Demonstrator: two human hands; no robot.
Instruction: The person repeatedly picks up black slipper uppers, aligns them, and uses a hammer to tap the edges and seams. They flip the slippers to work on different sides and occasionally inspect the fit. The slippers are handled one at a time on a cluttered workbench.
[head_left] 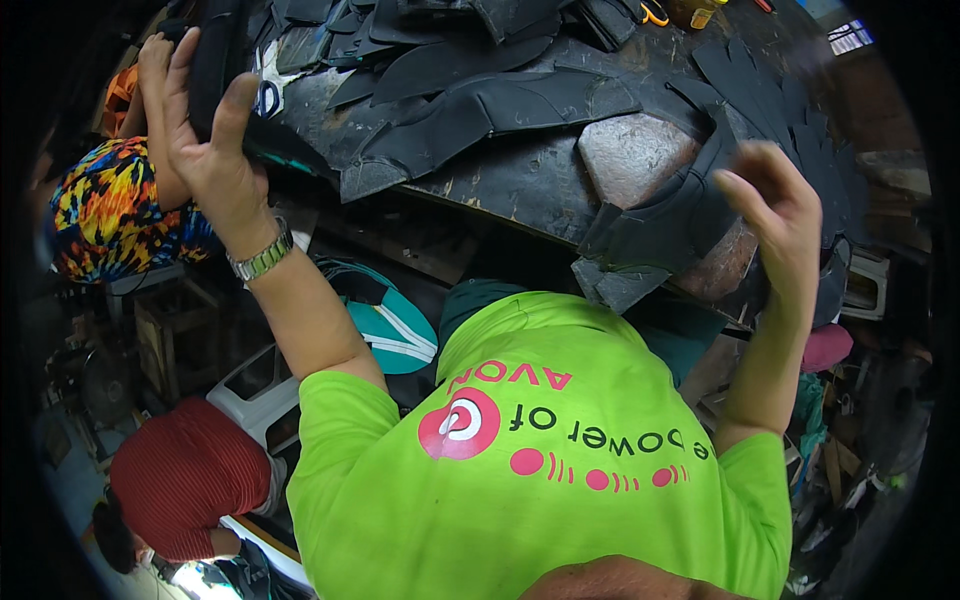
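Note:
My left hand (pixel 220 160), with a metal-band watch (pixel 262 250) at its wrist, is raised at the table's left corner. Its fingers are stretched up and the thumb stands apart; a dark strip (pixel 215 70) shows just behind them. My right hand (pixel 775 205) hovers at the right over a curved black fabric piece (pixel 680 215), its fingers loosely bent, slightly blurred, with a gap to the thumb. That piece lies across a mottled brown-grey slab (pixel 635 150) at the table edge. Left of the slab rests a long stitched black piece (pixel 480 115).
Stacked black cut pieces (pixel 460 65) cover the back of the dark table (pixel 510 180), with more (pixel 770 110) at right. Scissors (pixel 268 98), orange-handled scissors (pixel 655 12) and a jar (pixel 695 12) lie there. Two other people (pixel 190 480) are at left, near a white stool (pixel 255 395).

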